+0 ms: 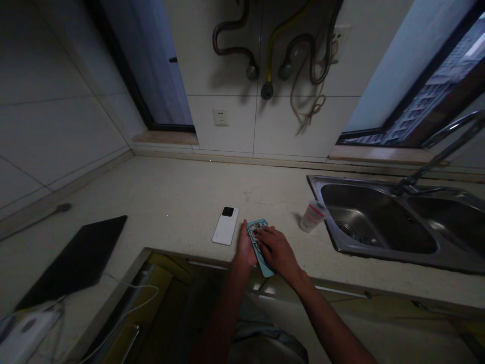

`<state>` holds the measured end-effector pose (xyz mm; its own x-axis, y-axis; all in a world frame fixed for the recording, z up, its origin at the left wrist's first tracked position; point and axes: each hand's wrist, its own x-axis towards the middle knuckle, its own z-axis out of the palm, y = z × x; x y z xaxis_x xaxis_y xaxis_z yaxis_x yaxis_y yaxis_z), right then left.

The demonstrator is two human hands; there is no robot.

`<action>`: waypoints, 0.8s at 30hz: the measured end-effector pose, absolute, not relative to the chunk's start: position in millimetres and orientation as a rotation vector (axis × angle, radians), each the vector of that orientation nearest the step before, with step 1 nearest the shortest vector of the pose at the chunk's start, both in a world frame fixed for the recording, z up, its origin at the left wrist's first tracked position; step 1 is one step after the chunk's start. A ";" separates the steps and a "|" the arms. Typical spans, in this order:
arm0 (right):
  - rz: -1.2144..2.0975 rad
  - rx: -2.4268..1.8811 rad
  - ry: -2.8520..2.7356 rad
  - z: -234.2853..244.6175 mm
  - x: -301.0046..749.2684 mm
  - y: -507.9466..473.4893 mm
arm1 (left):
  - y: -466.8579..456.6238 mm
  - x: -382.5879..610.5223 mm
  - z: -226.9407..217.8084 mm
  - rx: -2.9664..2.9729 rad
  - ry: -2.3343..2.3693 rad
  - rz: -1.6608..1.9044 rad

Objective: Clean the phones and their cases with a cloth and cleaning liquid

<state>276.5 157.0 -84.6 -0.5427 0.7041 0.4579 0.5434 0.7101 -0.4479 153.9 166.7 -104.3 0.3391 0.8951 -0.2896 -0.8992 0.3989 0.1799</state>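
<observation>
A teal phone case [267, 270] with a dark pattern and camera cutouts is tilted over the counter's front edge. My left hand [246, 247] grips it along its left side, partly hidden behind it. My right hand [278, 247] is closed over its right side, with bent fingers on the face near the cutouts. Just left of my hands a white phone [226, 230] lies back up on the counter, its black camera block at the far end. To the right stands a clear plastic cup [312, 217] with red print, beside the sink.
A double steel sink [371, 217] with a tall faucet [435, 156] takes up the right end of the pale counter [182, 187]. On the left lie a flat black panel [76, 263] and a white cable [140, 286]. Hoses [270, 45] hang on the tiled wall.
</observation>
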 end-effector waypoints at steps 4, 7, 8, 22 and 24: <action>0.341 -0.930 -2.286 -84.9 277.6 155.1 | 167.6 153.4 -108.7 -0.019 0.416 1.166; 0.337 -0.934 -2.283 -85.5 277.6 154.2 | 168.2 152.9 -112.6 0.005 0.405 1.159; 0.337 -0.933 -2.282 -85.9 277.6 154.0 | 168.3 152.8 -113.3 0.014 0.397 1.158; 0.299 -0.855 -2.346 -83.3 288.0 150.5 | 164.8 154.0 -99.0 -0.038 0.392 1.139; 0.305 -0.822 -2.372 -81.7 290.3 148.5 | 164.4 154.0 -97.5 -0.044 0.388 1.139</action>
